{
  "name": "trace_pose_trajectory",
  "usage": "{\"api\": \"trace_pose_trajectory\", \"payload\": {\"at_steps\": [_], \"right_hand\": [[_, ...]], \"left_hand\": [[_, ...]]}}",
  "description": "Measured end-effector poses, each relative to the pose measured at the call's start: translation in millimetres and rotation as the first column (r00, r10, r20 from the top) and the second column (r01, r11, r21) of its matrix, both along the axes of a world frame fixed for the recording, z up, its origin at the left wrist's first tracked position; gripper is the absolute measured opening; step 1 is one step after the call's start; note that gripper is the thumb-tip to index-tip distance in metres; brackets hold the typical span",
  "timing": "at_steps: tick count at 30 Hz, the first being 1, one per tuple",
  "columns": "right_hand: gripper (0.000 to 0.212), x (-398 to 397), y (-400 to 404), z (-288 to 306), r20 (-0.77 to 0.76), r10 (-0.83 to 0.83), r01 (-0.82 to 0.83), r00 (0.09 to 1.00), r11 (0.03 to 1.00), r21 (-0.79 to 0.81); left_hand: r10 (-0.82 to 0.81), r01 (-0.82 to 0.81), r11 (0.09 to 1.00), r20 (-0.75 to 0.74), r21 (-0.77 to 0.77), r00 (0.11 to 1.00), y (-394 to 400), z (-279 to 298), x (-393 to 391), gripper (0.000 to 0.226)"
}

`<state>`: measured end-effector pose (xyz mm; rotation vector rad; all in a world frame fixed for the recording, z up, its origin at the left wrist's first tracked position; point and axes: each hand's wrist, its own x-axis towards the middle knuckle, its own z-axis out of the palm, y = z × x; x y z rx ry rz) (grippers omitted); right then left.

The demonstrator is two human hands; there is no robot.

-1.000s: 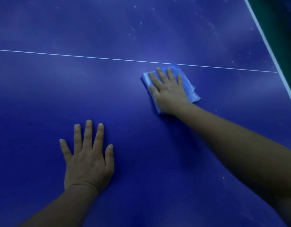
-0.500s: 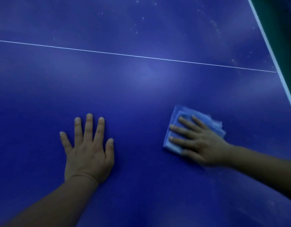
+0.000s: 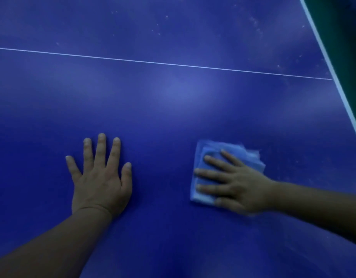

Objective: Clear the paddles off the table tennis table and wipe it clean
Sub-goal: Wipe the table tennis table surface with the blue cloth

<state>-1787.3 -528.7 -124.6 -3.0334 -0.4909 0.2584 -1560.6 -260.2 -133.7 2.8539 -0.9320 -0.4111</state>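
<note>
The right hand [image 3: 239,184] lies flat with straight, spread fingers pressing a folded light-blue cloth [image 3: 223,157] onto the blue surface [image 3: 173,109], on the near side of the thin white line [image 3: 153,62]. The left hand [image 3: 99,177] rests palm-down on the surface, fingers splayed and holding nothing, well apart from the cloth.

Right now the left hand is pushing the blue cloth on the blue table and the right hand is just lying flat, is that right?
Not quite: the hands are swapped. The head view shows the right hand pressing the blue cloth with straight fingers, while the left hand is the one just lying flat on the blue table.
</note>
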Motion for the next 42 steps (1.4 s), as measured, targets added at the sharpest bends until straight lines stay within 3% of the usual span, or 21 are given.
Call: {"api": "trace_pose_trajectory", "payload": {"at_steps": [1, 3, 5, 6, 8, 12, 15, 17, 19, 20, 22, 24, 25, 29, 32, 35, 36, 37, 40, 41, 42], "right_hand": [[0.048, 8, -26, -2, 0.023, -0.057, 0.058, 0.998, 0.998, -0.023], [0.061, 48, -86, -8, 0.085, -0.376, 0.383, 0.923, 0.92, -0.08], [0.083, 88, -137, -1, 0.055, -0.712, 0.714, 0.7, 0.696, -0.07], [0.086, 98, -152, 1, 0.035, -0.804, 0.804, 0.594, 0.591, -0.068], [0.081, 101, -155, 2, 0.056, -0.847, 0.849, 0.528, 0.525, -0.066], [0.061, 20, -50, -6, 0.066, -0.7, 0.702, 0.711, 0.706, -0.092], [0.048, -81, 53, 1, 0.069, -0.478, 0.481, 0.876, 0.876, -0.032], [0.048, -108, 65, 8, -0.011, -0.313, 0.313, 0.95, 0.95, -0.013], [0.049, -90, 36, 2, 0.0, -0.311, 0.311, 0.95, 0.949, -0.043], [0.052, -71, 17, -3, 0.046, -0.43, 0.432, 0.902, 0.9, -0.055], [0.062, -32, -21, -5, 0.111, -0.748, 0.753, 0.654, 0.658, -0.003], [0.066, -8, -31, -4, 0.095, -0.909, 0.912, 0.405, 0.41, 0.031], [0.065, -8, -21, -6, 0.093, -0.928, 0.931, 0.361, 0.365, 0.029], [0.055, -85, 108, -9, 0.156, -0.826, 0.833, 0.541, 0.552, 0.033], [0.051, -177, 213, -6, 0.066, -0.683, 0.682, 0.728, 0.73, 0.031], [0.05, -194, 192, 0, 0.047, -0.581, 0.583, 0.812, 0.812, -0.019], [0.052, -181, 172, -2, 0.082, -0.648, 0.652, 0.757, 0.758, -0.021], [0.054, -166, 155, -3, 0.092, -0.774, 0.776, 0.627, 0.63, 0.018], [0.056, -118, 136, -1, 0.023, -0.997, 0.992, 0.078, 0.08, 0.098], [0.055, -106, 149, -3, 0.025, -1.0, 0.995, 0.002, 0.004, 0.099], [0.055, -102, 174, -6, 0.088, -0.996, 0.994, 0.01, 0.019, 0.109]], "left_hand": [[0.001, -0.001, 1.0, 0.002, -0.003, 1.0, 0, 0, 0, 0.073], [0.0, 0.0, 1.0, 0.009, -0.011, 1.0, -1, 0, 0, 0.073], [0.0, 0.0, 1.0, 0.012, -0.006, 1.0, -1, -1, 0, 0.073], [0.003, -0.003, 1.0, 0.014, -0.003, 1.0, -1, -1, 0, 0.073], [0.002, -0.002, 1.0, 0.023, 0.01, 1.0, -1, -3, 0, 0.073], [-0.008, 0.007, 1.0, 0.02, 0.016, 1.0, 0, -2, 0, 0.073], [-0.006, 0.006, 1.0, 0.021, 0.01, 1.0, 1, -1, -2, 0.074], [-0.008, 0.007, 1.0, 0.022, 0.006, 1.0, 1, 0, -3, 0.074], [-0.014, 0.014, 1.0, 0.026, 0.006, 1.0, 1, 1, -3, 0.069], [-0.014, 0.014, 1.0, 0.023, 0.008, 1.0, 1, 2, -3, 0.067], [-0.008, 0.008, 1.0, 0.02, 0.011, 1.0, 0, 2, -3, 0.066], [-0.01, 0.01, 1.0, 0.034, 0.005, 0.999, 1, 2, -5, 0.066], [-0.014, 0.014, 1.0, 0.039, -0.005, 0.999, 1, 1, -5, 0.066], [-0.053, 0.054, 0.998, 0.032, -0.028, 0.998, 6, -1, -1, 0.072], [-0.053, 0.044, 0.99, -0.07, -0.131, 0.996, 12, 3, -1, 0.083], [-0.102, 0.076, 0.978, -0.124, -0.197, 0.987, 31, 16, -25, 0.089], [-0.153, 0.13, 0.97, -0.099, -0.206, 0.983, 44, 18, -39, 0.087], [-0.22, 0.202, 0.957, -0.067, -0.208, 0.973, 61, 20, -56, 0.085], [-0.364, 0.351, 0.916, -0.034, -0.193, 0.931, 112, 18, -105, 0.081], [-0.38, 0.37, 0.912, -0.023, -0.18, 0.925, 127, 16, -116, 0.08], [-0.393, 0.387, 0.909, -0.009, -0.156, 0.92, 140, 12, -125, 0.079]]}}
